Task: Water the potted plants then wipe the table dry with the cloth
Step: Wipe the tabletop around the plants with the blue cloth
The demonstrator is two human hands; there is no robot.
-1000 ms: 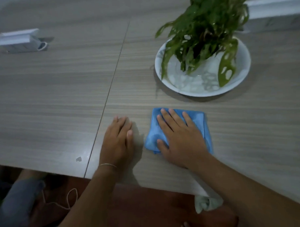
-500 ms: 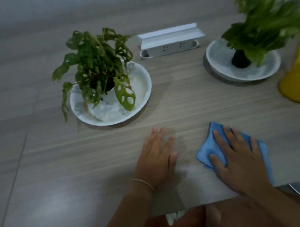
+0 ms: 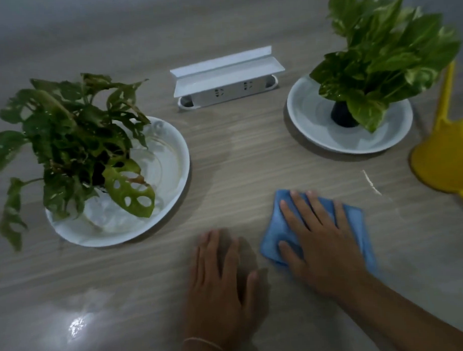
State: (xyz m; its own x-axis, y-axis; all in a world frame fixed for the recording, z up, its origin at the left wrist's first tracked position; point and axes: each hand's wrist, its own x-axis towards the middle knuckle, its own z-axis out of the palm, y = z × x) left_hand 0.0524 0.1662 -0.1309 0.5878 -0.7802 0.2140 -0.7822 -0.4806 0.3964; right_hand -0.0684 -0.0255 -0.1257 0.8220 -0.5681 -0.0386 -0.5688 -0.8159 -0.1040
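Wiping goes best with firm, overlapping strokes toward the damp streak. The left hand (image 3: 223, 278) rests flat on the wood-grain table (image 3: 251, 159), fingers straight; the right hand (image 3: 319, 240) presses the folded blue cloth (image 3: 275, 234) flat, fingers spread. Beyond, two potted plants (image 3: 74, 144) stand in white dishes.

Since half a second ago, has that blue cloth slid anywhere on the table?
Barely, if at all. Judged against the left plate, the blue cloth under the right hand keeps about the same spot; the camera itself shifted.
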